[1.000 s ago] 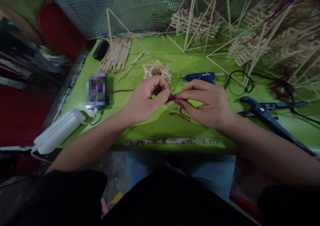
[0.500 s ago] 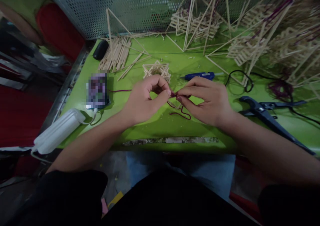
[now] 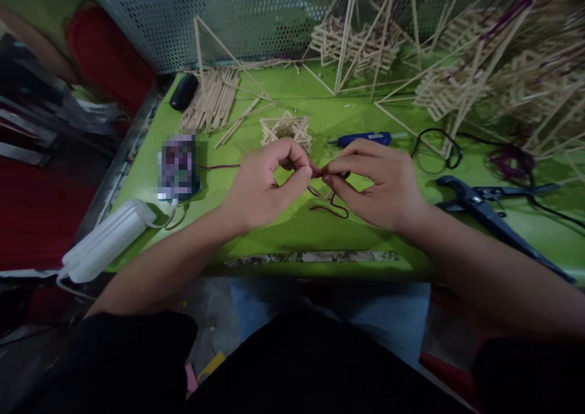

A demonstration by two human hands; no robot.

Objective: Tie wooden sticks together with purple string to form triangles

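Both hands meet over the middle of the green table (image 3: 274, 243), pinching a dark red string (image 3: 333, 205). My left hand (image 3: 269, 185) grips it between thumb and forefinger. Fingertips of my right hand (image 3: 377, 182) are closed on the same string, close to the left ones; the bit between them is small and partly hidden. A loose end of the string curls on the table below, and another stretch runs out left from behind my left hand. Just beyond the hands sits a small star-shaped stick frame (image 3: 287, 127), partly covered by my left hand.
A blue glue gun (image 3: 365, 139) lies behind my right hand. Dark pliers (image 3: 479, 200) and a black cable (image 3: 450, 139) are at right. Stick structures (image 3: 457, 85) crowd the back right. At left are a stick bundle (image 3: 214, 100), a blurred-out device (image 3: 178, 167) and a white power bank-like block (image 3: 109, 237).
Very little differs. Both hands keep their pinch on the string in the same place, with only a slight shift of the fingers.
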